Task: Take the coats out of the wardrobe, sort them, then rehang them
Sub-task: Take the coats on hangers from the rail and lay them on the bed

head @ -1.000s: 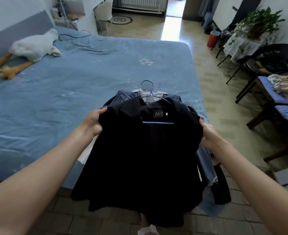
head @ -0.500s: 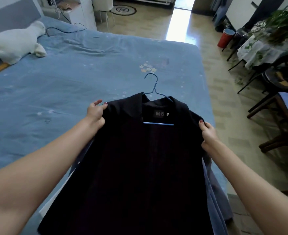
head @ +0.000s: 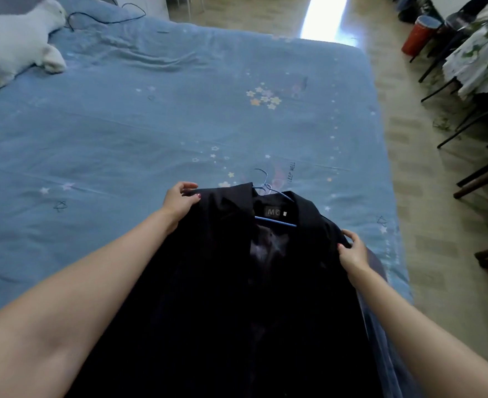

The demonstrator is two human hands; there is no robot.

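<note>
A black coat (head: 225, 282) on a blue wire hanger (head: 271, 193) lies spread over the near part of the blue bed (head: 151, 124). My left hand (head: 179, 199) grips its left shoulder and my right hand (head: 352, 251) grips its right shoulder. A strip of blue denim garment (head: 380, 326) shows under the coat's right edge; anything else beneath is hidden.
A white plush goose (head: 13, 44) and a black cable (head: 105, 17) lie at the bed's far left. Right of the bed, across the tiled floor, stand a cloth-covered table (head: 478, 58), dark chair legs (head: 472, 179) and a red bin (head: 416, 35).
The coat has been carried forward and lowered flat onto the bed. The pile of other garments beneath it is now almost fully covered. The view has tilted down and closer.
</note>
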